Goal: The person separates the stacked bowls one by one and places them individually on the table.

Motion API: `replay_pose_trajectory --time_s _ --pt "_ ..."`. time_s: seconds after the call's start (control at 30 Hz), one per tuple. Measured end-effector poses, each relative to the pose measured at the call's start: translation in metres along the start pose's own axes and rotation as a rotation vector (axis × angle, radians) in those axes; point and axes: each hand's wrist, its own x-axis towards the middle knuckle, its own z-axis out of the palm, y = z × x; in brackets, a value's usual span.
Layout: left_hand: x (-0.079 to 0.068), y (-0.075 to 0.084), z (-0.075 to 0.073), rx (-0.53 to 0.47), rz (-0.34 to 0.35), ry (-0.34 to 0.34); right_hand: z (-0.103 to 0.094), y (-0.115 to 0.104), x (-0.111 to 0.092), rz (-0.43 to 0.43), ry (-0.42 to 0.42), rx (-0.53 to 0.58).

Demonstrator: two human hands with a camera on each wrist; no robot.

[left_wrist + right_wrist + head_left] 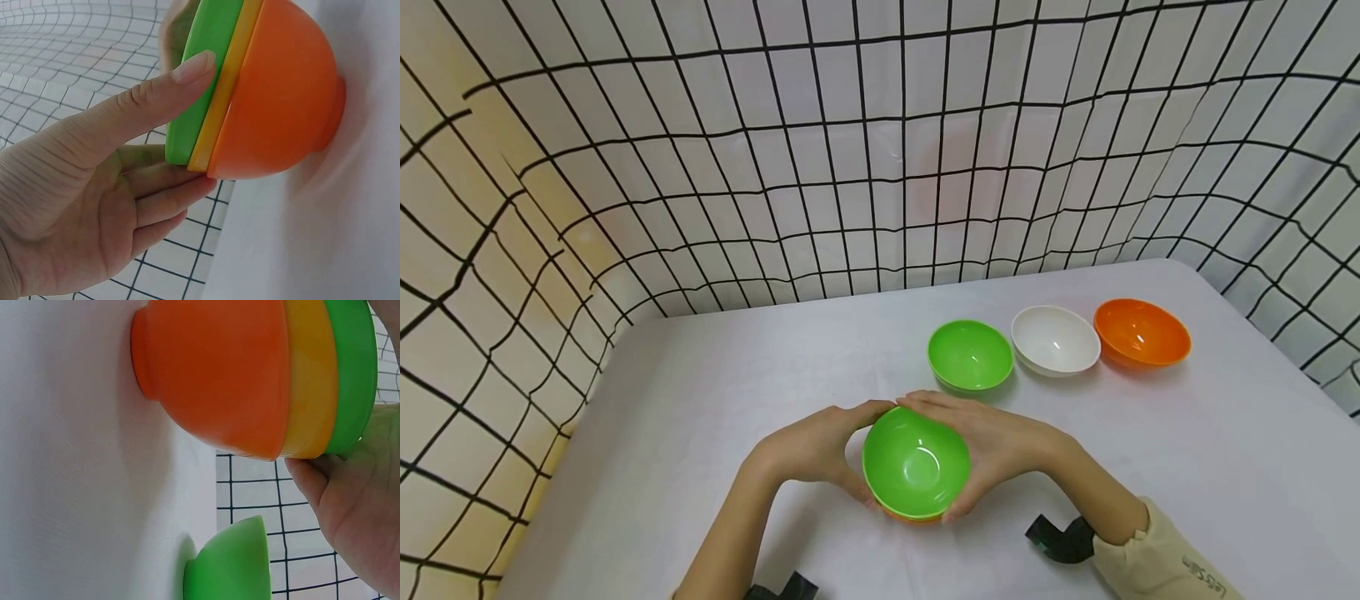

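In the head view a green bowl sits on top of a nested stack at the front middle of the table. Below it, the left wrist view shows a yellow bowl and, lowest, an orange bowl with its foot at the white cloth. My left hand grips the stack from the left, thumb across the green bowl's side and fingertips by the rims. From the right, my right hand holds the same stack, its fingers along the far rim and its thumb at the near side.
Behind the stack, a second green bowl, a white bowl and another orange bowl stand in a row, upright. The table is covered in white cloth. Black grid netting borders its back and sides.
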Motion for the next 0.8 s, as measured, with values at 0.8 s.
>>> replay_pose_trajectory --time_s 0.8 --pt "0.001 0.0 0.001 0.013 -0.034 0.015 -0.017 0.0 -0.012 0.033 0.122 0.093"
